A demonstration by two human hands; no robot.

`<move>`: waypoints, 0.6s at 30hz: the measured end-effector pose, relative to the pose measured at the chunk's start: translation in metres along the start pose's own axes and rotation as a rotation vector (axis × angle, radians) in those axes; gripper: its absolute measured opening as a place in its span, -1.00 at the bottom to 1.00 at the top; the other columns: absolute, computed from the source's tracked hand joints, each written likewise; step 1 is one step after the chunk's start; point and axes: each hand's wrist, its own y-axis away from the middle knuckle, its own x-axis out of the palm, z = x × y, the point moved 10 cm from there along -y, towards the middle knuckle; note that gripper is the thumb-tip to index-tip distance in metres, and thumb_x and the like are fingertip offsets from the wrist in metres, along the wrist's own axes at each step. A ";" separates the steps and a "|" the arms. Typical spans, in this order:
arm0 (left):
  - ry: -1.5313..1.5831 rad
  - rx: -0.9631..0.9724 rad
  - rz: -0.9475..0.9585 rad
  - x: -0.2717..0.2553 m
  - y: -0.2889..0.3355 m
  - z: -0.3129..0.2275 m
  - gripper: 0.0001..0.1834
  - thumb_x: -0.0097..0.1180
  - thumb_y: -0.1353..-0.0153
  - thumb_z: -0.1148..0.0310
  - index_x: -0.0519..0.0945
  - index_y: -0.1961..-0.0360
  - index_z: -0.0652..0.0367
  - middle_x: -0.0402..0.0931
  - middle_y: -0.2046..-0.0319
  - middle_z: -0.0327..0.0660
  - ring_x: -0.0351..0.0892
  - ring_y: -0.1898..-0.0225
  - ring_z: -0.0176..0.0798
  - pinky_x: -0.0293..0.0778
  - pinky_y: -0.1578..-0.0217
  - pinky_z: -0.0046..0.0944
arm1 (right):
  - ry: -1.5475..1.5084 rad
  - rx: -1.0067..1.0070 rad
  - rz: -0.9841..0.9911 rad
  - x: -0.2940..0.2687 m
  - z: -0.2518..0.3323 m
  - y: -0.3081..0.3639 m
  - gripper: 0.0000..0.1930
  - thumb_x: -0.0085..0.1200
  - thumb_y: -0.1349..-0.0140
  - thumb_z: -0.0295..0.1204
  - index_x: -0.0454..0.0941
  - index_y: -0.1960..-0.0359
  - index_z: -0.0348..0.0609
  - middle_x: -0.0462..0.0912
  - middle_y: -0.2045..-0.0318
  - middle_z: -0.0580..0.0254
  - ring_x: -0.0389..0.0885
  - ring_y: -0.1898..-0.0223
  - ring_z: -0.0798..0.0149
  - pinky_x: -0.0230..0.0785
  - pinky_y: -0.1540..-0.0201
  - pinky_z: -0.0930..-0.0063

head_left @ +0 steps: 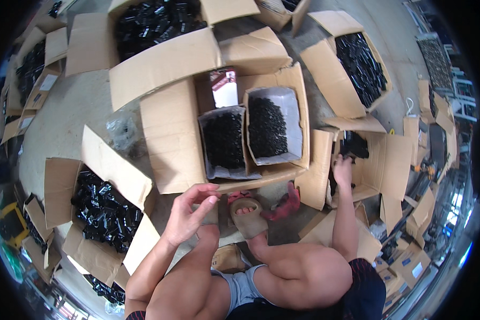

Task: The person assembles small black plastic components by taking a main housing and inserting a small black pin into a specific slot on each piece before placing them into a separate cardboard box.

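My left hand (191, 212) hangs above my knee by the near edge of a large cardboard box (170, 136), fingers loosely curved and apart, nothing in it. Inside that box stand two grey-lined bins, one with small black pieces (224, 138) and one with tiny black pieces (267, 128). To the right, my right hand (343, 169) reaches into a smaller cardboard box (369, 169). Its fingers close at the lower end of a glossy black plastic part (352, 143); the grip is partly hidden.
Open boxes of glossy black parts stand around me: near left (105, 210), far left (157, 26) and far right (360, 69). A printed card box (224, 88) stands behind the bins. A red-and-black glove (285, 202) lies by my sandal (247, 216). Clear plastic wrap (121, 132) lies on the floor.
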 end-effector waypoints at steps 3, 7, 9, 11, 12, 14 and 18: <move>0.142 -0.081 0.095 0.015 -0.003 -0.002 -0.59 0.04 -0.52 0.24 0.51 -0.22 0.31 0.66 -0.01 -0.08 0.64 -0.05 -0.27 0.53 -0.11 -0.25 | -0.280 -0.315 -0.228 -0.077 0.114 0.081 -0.50 -0.11 -0.53 -0.21 0.22 -0.26 -0.42 0.53 -0.12 -0.36 0.54 -0.15 -0.27 0.36 -0.16 0.03; 0.354 -0.309 0.335 0.055 -0.012 -0.001 -0.40 -0.12 -0.56 -0.03 0.47 -0.27 0.32 0.65 -0.02 -0.03 0.63 -0.13 -0.18 0.52 -0.16 -0.20 | -0.320 -0.842 0.164 -0.092 0.260 0.198 -0.56 -0.03 -0.46 -0.36 0.26 -0.25 -0.37 0.60 0.01 -0.21 0.62 -0.01 -0.16 0.43 -0.06 0.06; 0.422 -0.420 0.390 0.065 -0.012 -0.001 -0.28 -0.20 -0.53 -0.16 0.42 -0.32 0.32 0.66 0.01 -0.01 0.70 -0.03 -0.14 0.64 -0.01 -0.23 | -0.107 -1.099 0.582 -0.061 0.323 0.258 -0.57 0.04 -0.36 -0.41 0.32 -0.21 -0.32 0.61 0.04 -0.06 0.63 0.06 -0.14 0.44 -0.01 0.02; 0.449 -0.524 0.433 0.060 -0.006 0.009 -0.26 -0.19 -0.52 -0.17 0.38 -0.35 0.32 0.65 0.01 -0.01 0.73 0.04 -0.16 0.71 0.09 -0.29 | -0.166 -1.445 0.478 -0.024 0.337 0.298 -0.60 0.10 -0.25 -0.42 0.44 -0.11 -0.26 0.62 0.13 0.11 0.62 0.10 -0.02 0.46 0.02 0.11; 0.371 -0.519 0.461 0.057 -0.007 0.007 -0.27 -0.12 -0.50 -0.13 0.35 -0.37 0.32 0.62 -0.04 -0.02 0.75 0.10 -0.16 0.75 0.21 -0.38 | -0.079 -1.494 0.449 -0.019 0.339 0.305 -0.60 0.10 -0.24 -0.42 0.47 -0.11 -0.24 0.61 0.16 0.14 0.61 0.11 0.03 0.45 0.02 0.15; 0.449 -0.498 0.485 0.052 -0.004 0.007 -0.33 -0.07 -0.51 -0.06 0.35 -0.36 0.32 0.59 -0.08 -0.02 0.75 0.08 -0.15 0.75 0.20 -0.41 | 0.094 -1.589 0.390 -0.013 0.343 0.317 -0.60 0.10 -0.22 -0.41 0.52 -0.11 -0.20 0.61 0.22 0.20 0.60 0.13 0.11 0.45 0.03 0.24; 0.651 -0.469 0.360 0.037 0.004 0.031 -0.42 -0.04 -0.54 0.11 0.28 -0.42 0.23 0.56 -0.09 -0.08 0.74 0.06 -0.11 0.73 0.15 -0.32 | -0.092 -1.702 0.380 -0.016 0.347 0.325 -0.42 0.17 -0.14 -0.40 0.48 -0.27 -0.19 0.61 0.26 0.21 0.59 0.18 0.15 0.46 0.06 0.27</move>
